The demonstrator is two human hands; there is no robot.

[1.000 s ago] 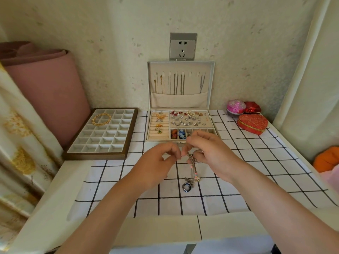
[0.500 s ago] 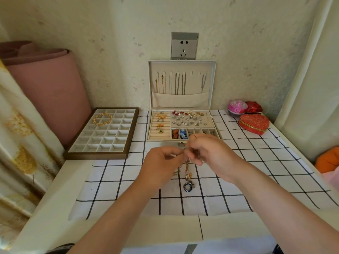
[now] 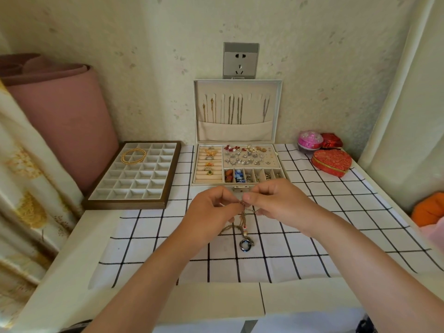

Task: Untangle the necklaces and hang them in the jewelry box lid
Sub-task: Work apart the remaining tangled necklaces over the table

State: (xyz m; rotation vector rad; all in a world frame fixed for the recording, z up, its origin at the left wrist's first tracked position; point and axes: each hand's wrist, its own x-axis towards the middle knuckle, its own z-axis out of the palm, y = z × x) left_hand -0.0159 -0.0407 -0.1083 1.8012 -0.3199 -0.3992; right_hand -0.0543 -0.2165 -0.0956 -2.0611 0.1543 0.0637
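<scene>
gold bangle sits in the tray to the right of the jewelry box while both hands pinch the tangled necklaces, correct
Wrong side. The head view shows the tray holding the gold bangle to the left of the jewelry box, not the right. The left hand and right hand do both pinch the tangled necklaces.

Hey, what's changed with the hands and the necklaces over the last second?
The left hand and right hand sank slightly toward the checked cloth, both pinching the tangled necklaces throughout, so more chain lies slack on it. Nothing was released. The ring pendant, jewelry box and compartment tray stayed put.
</scene>
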